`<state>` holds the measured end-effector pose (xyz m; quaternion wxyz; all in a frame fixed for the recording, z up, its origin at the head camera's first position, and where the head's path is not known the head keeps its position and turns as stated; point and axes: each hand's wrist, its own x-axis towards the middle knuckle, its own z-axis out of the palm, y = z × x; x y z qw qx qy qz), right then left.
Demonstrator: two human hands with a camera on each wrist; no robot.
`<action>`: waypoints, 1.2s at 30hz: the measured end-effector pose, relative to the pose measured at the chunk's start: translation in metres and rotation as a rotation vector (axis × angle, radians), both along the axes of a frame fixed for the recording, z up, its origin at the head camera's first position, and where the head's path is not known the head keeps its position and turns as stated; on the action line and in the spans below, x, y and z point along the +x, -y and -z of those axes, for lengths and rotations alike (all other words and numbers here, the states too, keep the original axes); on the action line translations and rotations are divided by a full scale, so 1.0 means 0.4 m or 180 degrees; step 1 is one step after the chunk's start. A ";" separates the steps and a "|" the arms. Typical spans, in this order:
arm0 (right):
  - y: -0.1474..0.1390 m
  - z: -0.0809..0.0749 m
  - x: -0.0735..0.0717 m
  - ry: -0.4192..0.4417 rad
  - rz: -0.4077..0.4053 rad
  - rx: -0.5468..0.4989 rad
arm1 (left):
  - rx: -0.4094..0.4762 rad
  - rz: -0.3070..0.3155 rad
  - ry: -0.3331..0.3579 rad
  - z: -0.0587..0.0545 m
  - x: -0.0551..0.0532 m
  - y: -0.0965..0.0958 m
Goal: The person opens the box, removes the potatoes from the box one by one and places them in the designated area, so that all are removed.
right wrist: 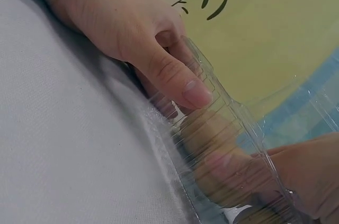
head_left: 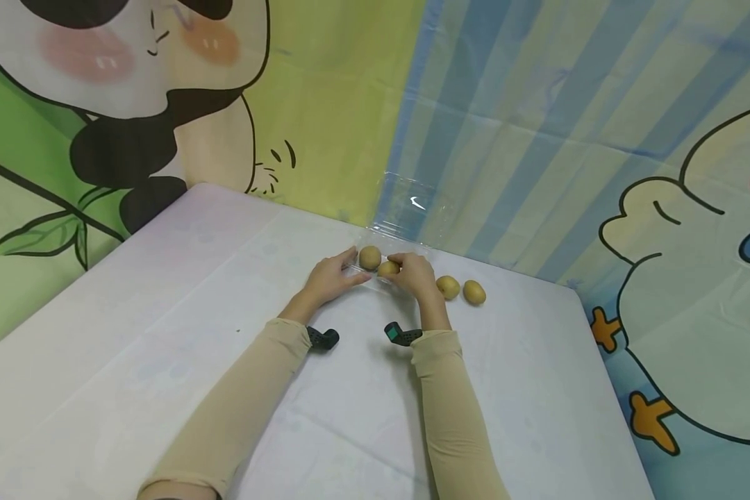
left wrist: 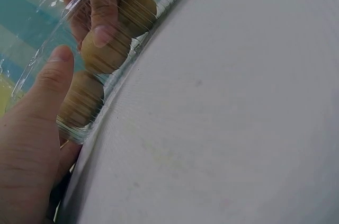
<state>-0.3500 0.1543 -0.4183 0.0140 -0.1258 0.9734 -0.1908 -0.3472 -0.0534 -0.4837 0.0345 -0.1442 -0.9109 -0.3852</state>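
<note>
A clear plastic clamshell box stands near the table's far edge, its lid raised at the back. My left hand grips the left end of the box, thumb along the near wall in the left wrist view. Inside, beside that hand, lies a round potato. My right hand reaches into the box and pinches a second potato between thumb and fingers. The ribbed wall stands in front of both potatoes in the left wrist view.
On the white table, just right of my right forearm, lie a potato and another potato. A printed cloth backdrop hangs right behind the table's far edge.
</note>
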 end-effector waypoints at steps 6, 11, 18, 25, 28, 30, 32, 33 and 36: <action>-0.004 0.005 -0.004 -0.0017 0.0005 -0.0102 | -0.0008 0.0003 0.0006 -0.002 0.002 0.000; -0.006 0.009 -0.007 -0.0038 0.0003 -0.0231 | -0.0002 -0.0004 0.0010 -0.002 0.001 0.000; -0.014 0.012 -0.009 -0.0153 -0.0092 -0.0409 | -0.0028 -0.0023 0.0038 -0.004 0.000 -0.001; -0.021 0.013 -0.009 -0.0140 -0.0143 -0.0556 | -0.0048 -0.0032 0.0057 -0.005 -0.001 -0.002; -0.023 0.014 -0.011 -0.0107 -0.0159 -0.0590 | -0.0053 -0.0036 0.0068 -0.004 -0.002 -0.002; -0.025 0.014 -0.012 -0.0083 -0.0168 -0.0645 | -0.0055 -0.0041 0.0071 -0.003 -0.003 -0.002; -0.027 0.014 -0.012 -0.0048 -0.0183 -0.0740 | -0.0051 -0.0043 0.0072 -0.002 -0.004 -0.002; -0.028 0.013 -0.012 -0.0035 -0.0195 -0.0787 | -0.0049 -0.0043 0.0070 -0.001 -0.004 -0.002; -0.032 0.012 -0.013 0.0000 -0.0235 -0.0887 | -0.0051 -0.0043 0.0055 0.000 -0.005 -0.002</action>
